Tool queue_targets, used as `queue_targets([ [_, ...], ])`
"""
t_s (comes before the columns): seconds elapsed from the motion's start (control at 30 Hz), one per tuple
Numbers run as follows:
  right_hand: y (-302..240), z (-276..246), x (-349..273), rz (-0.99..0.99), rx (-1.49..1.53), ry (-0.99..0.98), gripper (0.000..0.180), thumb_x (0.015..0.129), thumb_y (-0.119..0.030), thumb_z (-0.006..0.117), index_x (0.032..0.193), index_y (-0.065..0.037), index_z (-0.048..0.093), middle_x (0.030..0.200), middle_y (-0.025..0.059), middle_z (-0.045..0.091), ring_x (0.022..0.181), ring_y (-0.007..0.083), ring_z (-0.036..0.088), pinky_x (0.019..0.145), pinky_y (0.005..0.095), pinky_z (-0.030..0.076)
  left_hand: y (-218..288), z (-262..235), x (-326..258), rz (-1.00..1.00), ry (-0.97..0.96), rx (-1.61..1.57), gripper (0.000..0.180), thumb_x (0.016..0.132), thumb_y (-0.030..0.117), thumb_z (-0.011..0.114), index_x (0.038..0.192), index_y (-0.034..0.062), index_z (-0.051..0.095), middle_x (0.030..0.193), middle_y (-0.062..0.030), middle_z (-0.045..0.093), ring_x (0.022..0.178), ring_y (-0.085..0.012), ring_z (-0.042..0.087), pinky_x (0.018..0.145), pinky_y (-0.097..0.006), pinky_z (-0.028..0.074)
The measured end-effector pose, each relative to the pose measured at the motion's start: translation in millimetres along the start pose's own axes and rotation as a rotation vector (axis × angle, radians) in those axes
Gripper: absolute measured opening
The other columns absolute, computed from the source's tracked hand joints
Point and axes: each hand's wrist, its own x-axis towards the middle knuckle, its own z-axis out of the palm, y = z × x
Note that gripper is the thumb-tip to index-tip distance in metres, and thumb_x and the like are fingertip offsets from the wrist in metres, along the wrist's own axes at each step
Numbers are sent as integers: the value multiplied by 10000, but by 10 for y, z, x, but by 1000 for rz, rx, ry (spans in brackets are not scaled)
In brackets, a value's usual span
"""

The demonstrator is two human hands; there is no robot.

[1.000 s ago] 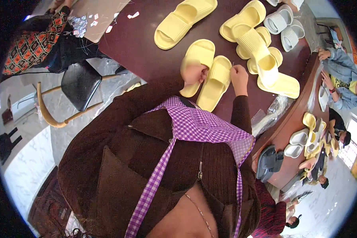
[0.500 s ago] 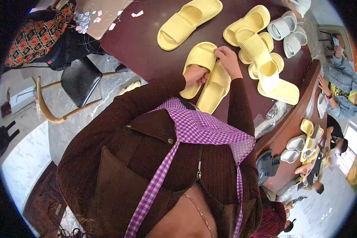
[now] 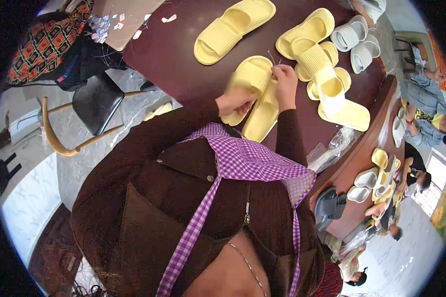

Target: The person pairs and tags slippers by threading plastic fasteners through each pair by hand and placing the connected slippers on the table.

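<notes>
Two yellow slide slippers lie side by side in front of me, the left slipper point(image 3: 253, 69) and the right slipper point(image 3: 259, 123). My left hand point(image 3: 234, 100) is over the left slipper's near half, partly blurred, its fingertips curled together; what they hold, if anything, is hidden. My right hand point(image 3: 285, 85) is closed in a pinch above the right slipper's strap. A thin string point(image 3: 273, 59) sticks up from between its fingertips, with a loose end beside the left slipper's toe.
More yellow slippers point(image 3: 233, 30) lie farther back on the dark red table point(image 3: 176, 59), some stacked crosswise point(image 3: 316, 62) at right. Grey slippers point(image 3: 364, 54) sit beyond them. Small tags point(image 3: 119, 24) lie at far left, near a chair point(image 3: 98, 103). Other people point(image 3: 423, 111) are at right.
My left hand has drawn back toward me and left, off the slipper's strap. My right hand has moved slightly nearer me, and the thin string now shows above its fingertips.
</notes>
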Motion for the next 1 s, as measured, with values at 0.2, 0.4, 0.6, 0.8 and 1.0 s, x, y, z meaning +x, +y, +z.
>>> queue_targets([
  [0.2,-90,-121,-342,-113,116,55,87,820,-71,560,864,4,556,819,43,586,732,102,534,682,229,441,536,110,-290,235,52,143,174,867,179,535,877,12,580,650,9,525,523,-57,484,451,-194,379],
  [0.4,-395,-38,-683,-131,199,96,86,835,-62,554,888,6,547,845,43,585,758,104,543,714,222,441,882,351,-123,424,119,-13,177,856,159,564,927,-2,589,702,-6,560,553,-44,489,463,-175,371],
  [0.6,-499,-81,-959,-183,243,94,76,836,-43,551,895,5,547,856,37,584,771,99,544,721,222,443,889,564,-184,408,-24,-228,156,867,140,559,934,2,589,739,-15,583,551,-32,483,451,-161,348],
  [0.8,-581,-107,-1151,-241,287,75,63,837,-25,549,894,1,557,852,31,584,765,95,543,704,211,437,928,639,-349,416,-114,-200,141,851,108,569,930,-8,586,746,-30,587,535,-37,478,434,-165,344],
  [1.0,-747,-116,-1342,-253,294,162,69,839,-32,556,901,-3,566,834,25,585,739,87,543,671,201,435,998,701,-565,417,-178,-244,139,840,95,577,928,-12,586,730,-32,580,513,-42,470,420,-174,341],
])
